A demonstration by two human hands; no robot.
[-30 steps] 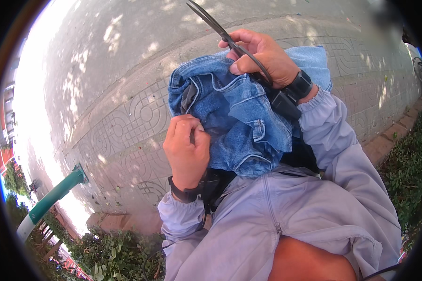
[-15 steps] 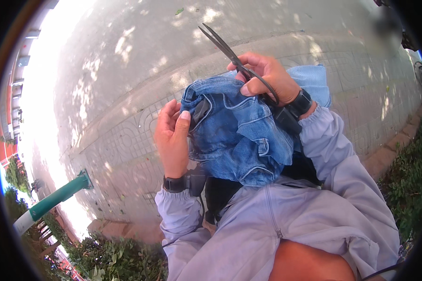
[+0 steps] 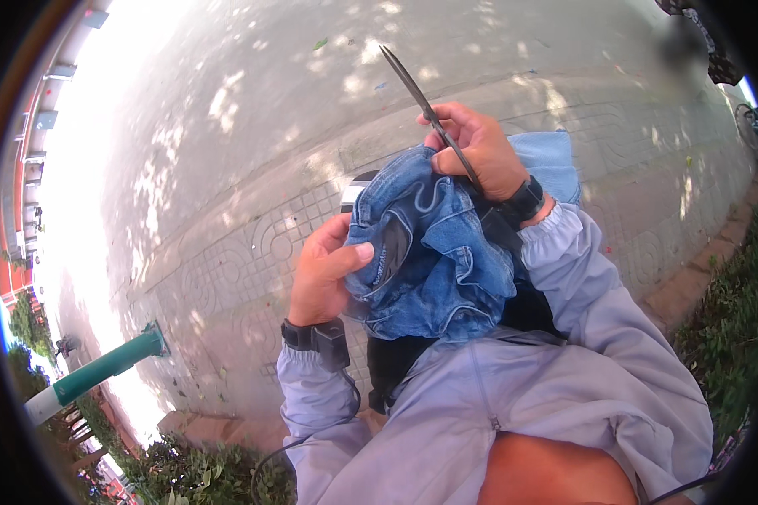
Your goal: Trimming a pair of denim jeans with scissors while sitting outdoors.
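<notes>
A pair of blue jeans (image 3: 434, 240) lies bunched over my lap, its waistband side toward the far edge. My left hand (image 3: 322, 273) grips the left edge of the denim, thumb on top and fingers behind it. Beside that thumb, a dark patch (image 3: 393, 244) shows inside a fold. My right hand (image 3: 484, 151) holds a pair of dark scissors (image 3: 413, 88), blades together and pointing away to the upper left. The same hand's thumb rests at the top edge of the jeans. Lighter blue denim (image 3: 547, 160) shows beyond my right wrist.
Patterned paving (image 3: 227, 269) surrounds me. A green and white post (image 3: 109, 364) stands at the left. Low shrubs (image 3: 202, 463) and a brick curb (image 3: 236, 425) lie close by, with more greenery (image 3: 733, 345) at the right. A bicycle wheel (image 3: 748, 126) shows at the far right.
My left hand has moved right and slightly nearer, taking the denim edge between thumb and fingers. The jeans have shifted with it. The scissors have turned, their blades now appearing closer together.
</notes>
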